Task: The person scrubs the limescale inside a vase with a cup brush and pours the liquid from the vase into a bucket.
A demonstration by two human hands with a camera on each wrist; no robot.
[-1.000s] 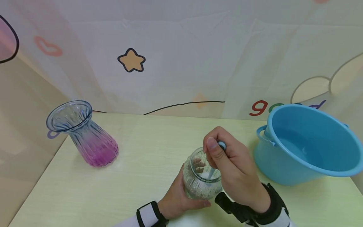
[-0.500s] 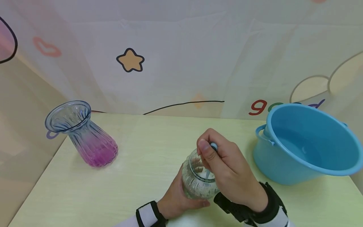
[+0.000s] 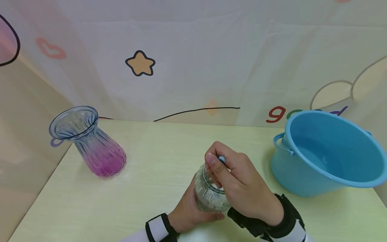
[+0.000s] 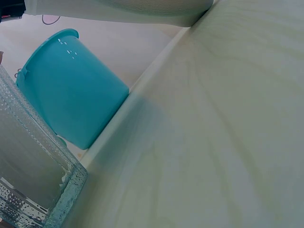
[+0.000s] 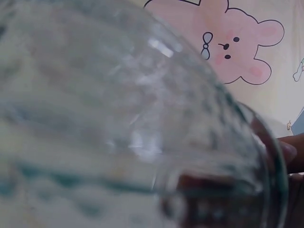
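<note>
A clear textured glass jar (image 3: pixel 211 199) is tilted over the table in the head view, its mouth facing up. My left hand (image 3: pixel 189 209) grips the jar's left side and underside. Above the mouth, my right hand (image 3: pixel 242 181) holds a slim tool (image 3: pixel 222 159) with a light blue and black handle end. The tool's lower part is inside the jar, hidden behind the fingers, so its kind cannot be told. Something white shows in the jar. Glass (image 5: pixel 133 109) fills most of the right wrist view, and the jar's wall (image 4: pixel 35 156) appears at left in the left wrist view.
At left on the pale table (image 3: pixel 145 161) stands a ribbed glass vase (image 3: pixel 104 148), blue fading to pink. A light blue bucket (image 3: pixel 305 173) with a handle stands at right. Behind them hangs a printed cloth (image 3: pixel 187 67).
My right hand has moved left and slightly down over the jar, with the tool in it. The left hand and the jar have stayed nearly in place.
</note>
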